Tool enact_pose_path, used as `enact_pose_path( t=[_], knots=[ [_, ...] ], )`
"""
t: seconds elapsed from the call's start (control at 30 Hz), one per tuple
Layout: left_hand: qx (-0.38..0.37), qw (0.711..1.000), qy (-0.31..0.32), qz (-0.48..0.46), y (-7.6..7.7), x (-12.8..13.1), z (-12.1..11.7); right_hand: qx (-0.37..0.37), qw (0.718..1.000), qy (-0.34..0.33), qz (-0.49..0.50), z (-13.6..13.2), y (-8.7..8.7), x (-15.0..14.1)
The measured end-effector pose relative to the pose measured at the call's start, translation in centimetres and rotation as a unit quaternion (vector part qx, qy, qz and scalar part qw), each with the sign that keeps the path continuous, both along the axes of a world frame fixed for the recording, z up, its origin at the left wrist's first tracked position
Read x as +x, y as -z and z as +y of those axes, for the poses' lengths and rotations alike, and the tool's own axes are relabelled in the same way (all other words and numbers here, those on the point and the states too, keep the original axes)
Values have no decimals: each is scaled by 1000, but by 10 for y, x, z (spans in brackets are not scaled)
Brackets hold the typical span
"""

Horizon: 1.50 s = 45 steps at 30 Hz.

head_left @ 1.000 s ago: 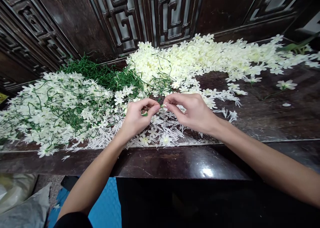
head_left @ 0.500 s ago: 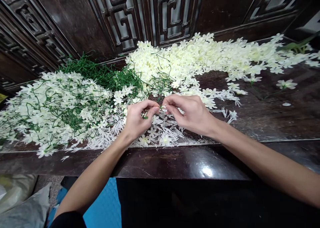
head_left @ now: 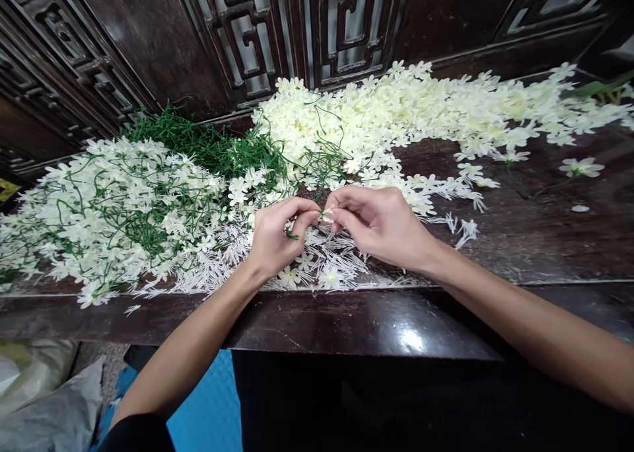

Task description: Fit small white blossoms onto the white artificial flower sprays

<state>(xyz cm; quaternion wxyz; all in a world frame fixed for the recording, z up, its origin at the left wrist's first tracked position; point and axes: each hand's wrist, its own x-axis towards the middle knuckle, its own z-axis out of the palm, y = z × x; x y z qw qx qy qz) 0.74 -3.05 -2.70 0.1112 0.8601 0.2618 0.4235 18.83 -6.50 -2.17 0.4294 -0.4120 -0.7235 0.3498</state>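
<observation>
Thumb and forefinger of my left hand (head_left: 281, 232) pinch a thin green stem (head_left: 293, 236), part of which shows below the fingers. My right hand (head_left: 379, 224) is closed on a small white artificial flower (head_left: 327, 217) at the end of that stem, fingertips almost meeting the left ones. Both hands are just above loose white stamen-like strips (head_left: 341, 260) and a few flat blossoms (head_left: 331, 277). Left of my left hand lies a heap of white flowers on green stems (head_left: 133, 201). Behind both hands is a long pile of cream blossoms (head_left: 386, 118).
Bare green stems (head_left: 193, 145) are heaped at the back, against a carved dark wooden panel (head_left: 347, 16). The dark wooden bench (head_left: 559, 234) has a raised front edge. A single flower (head_left: 580, 168) lies at right. Plastic bags (head_left: 54, 399) sit on the floor at lower left.
Both hands stay together in much the same pinch, the white flower showing a little more between the fingertips. The whole view has shifted slightly.
</observation>
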Motion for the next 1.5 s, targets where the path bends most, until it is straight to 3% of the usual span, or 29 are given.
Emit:
enact_pose_path(
  t=[0.13,0.3,0.47,0.73,0.93,1.13,1.23,1.37,1.5],
  knots=[
    [22,1000,8,-3,-2,-1,0,-100,992,-20,68,-1,-5,0],
    [65,998,19,3,-7,-1,-2,-145,982,-46,108,1,-9,0],
    [64,997,-9,31,-11,-1,-4,-118,986,-39,108,1,-10,2],
    [39,997,-26,54,-10,-1,-6,-13,1000,14,12,-2,-2,0],
    [90,993,-14,69,-7,-4,-5,-54,997,8,50,-5,-9,-2],
    [170,982,24,82,-1,-9,1,-161,981,-40,99,-4,-21,0],
    [169,982,13,85,-3,-8,3,-196,972,-51,119,0,-21,4],
    [137,988,-23,72,-7,-4,4,-177,974,-32,138,5,-17,7],
    [136,988,-27,72,-7,-4,6,-103,986,-40,123,5,-12,4]
  ],
)
